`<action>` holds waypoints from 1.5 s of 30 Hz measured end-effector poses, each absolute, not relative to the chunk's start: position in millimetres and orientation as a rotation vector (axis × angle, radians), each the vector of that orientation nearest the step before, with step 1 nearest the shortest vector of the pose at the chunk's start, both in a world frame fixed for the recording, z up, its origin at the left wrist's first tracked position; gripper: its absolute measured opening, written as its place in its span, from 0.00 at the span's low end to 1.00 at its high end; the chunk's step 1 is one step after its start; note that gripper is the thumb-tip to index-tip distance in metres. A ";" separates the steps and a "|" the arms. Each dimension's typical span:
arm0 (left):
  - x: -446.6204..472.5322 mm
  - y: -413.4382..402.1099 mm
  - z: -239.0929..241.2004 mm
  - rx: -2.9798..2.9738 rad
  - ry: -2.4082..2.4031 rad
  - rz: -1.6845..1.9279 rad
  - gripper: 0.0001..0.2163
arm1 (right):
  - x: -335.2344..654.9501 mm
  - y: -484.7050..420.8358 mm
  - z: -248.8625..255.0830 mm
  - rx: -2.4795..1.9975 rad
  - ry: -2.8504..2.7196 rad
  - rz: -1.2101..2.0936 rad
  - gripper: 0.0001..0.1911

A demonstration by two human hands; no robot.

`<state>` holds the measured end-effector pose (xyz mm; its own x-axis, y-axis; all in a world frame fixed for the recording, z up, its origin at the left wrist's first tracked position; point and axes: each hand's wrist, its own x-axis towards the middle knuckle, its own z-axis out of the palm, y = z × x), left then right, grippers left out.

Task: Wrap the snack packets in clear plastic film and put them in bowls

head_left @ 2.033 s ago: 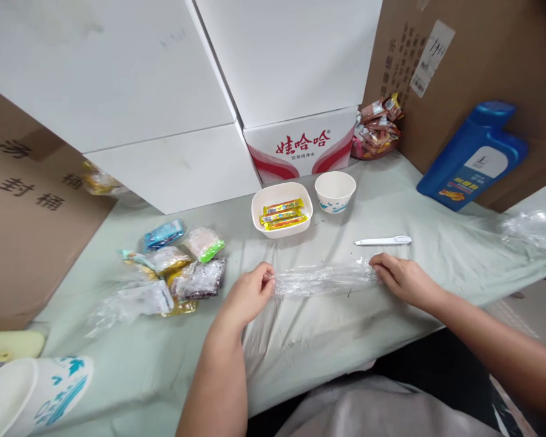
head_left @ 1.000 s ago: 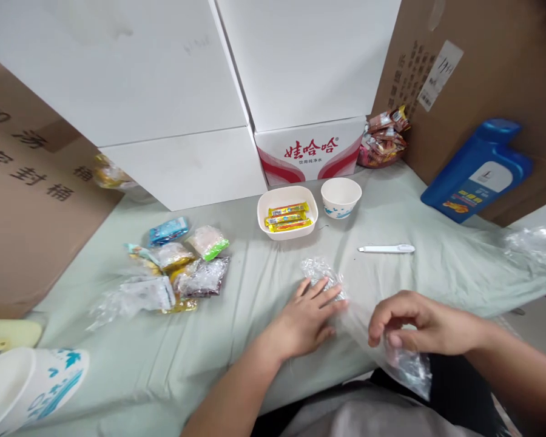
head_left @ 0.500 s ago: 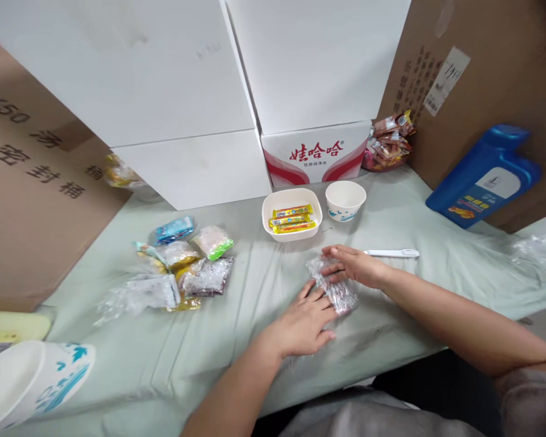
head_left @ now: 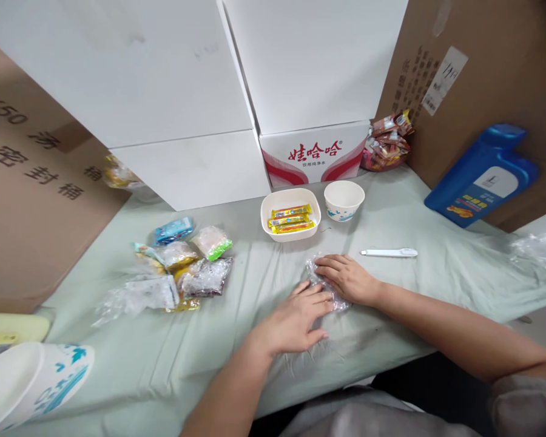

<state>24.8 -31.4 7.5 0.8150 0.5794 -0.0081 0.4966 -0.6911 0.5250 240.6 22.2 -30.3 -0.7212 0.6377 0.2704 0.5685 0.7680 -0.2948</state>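
Both hands press on a clear, crinkled plastic packet point(head_left: 314, 265) that lies flat on the table cloth; its contents are hidden. My left hand point(head_left: 295, 318) rests on its near-left edge, fingers stretched out and thumb apart. Over its upper part lies my right hand point(head_left: 347, 278), palm down, fingers extended close together. Behind the hands stands a white tray point(head_left: 268, 227) with several yellow-wrapped sticks point(head_left: 291, 221) in it. Beside that tray is a white paper bowl point(head_left: 344, 203) with a blue pattern. A white utility knife point(head_left: 389, 253) lies just beyond my right hand.
To the left is a pile of small wrapped packets point(head_left: 195, 267). A large paper cup point(head_left: 68, 376) tilts at the lower left. White boxes point(head_left: 186, 176) close off the back. At the right, a blue bottle point(head_left: 477, 182) leans near a cardboard box point(head_left: 509, 79).
My right hand has come down and nearer, from hovering at the packet's side to lying flat over it. The left hand has hardly shifted.
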 end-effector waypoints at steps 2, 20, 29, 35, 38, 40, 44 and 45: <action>17.3 -30.5 15.7 2.446 0.856 0.370 0.18 | 241.4 22.3 -29.7 -0.932 -2.621 0.263 0.17; 21.4 -14.5 -14.7 2.566 1.110 0.611 0.13 | 266.4 -37.8 -12.8 -0.763 -2.678 0.288 0.15; 19.4 -12.6 -16.1 2.591 1.016 0.544 0.14 | 261.2 -30.3 0.8 -0.701 -2.604 0.192 0.13; 14.5 -8.0 -14.7 2.569 0.983 0.532 0.18 | 235.9 23.8 9.0 -0.995 -2.659 0.130 0.11; 13.0 -6.9 -15.9 2.555 0.980 0.566 0.16 | 224.4 46.6 -1.6 -1.174 -2.759 0.116 0.09; 12.2 -6.8 -17.6 2.556 0.985 0.580 0.16 | 220.9 53.4 -10.3 -1.209 -2.792 0.087 0.10; 13.8 -9.3 -16.9 2.555 0.989 0.709 0.15 | 222.4 52.7 -21.3 -1.163 -2.712 0.056 0.12; 15.1 -10.6 -15.0 2.544 1.015 0.777 0.15 | 223.2 51.7 -22.2 -1.153 -2.692 0.057 0.12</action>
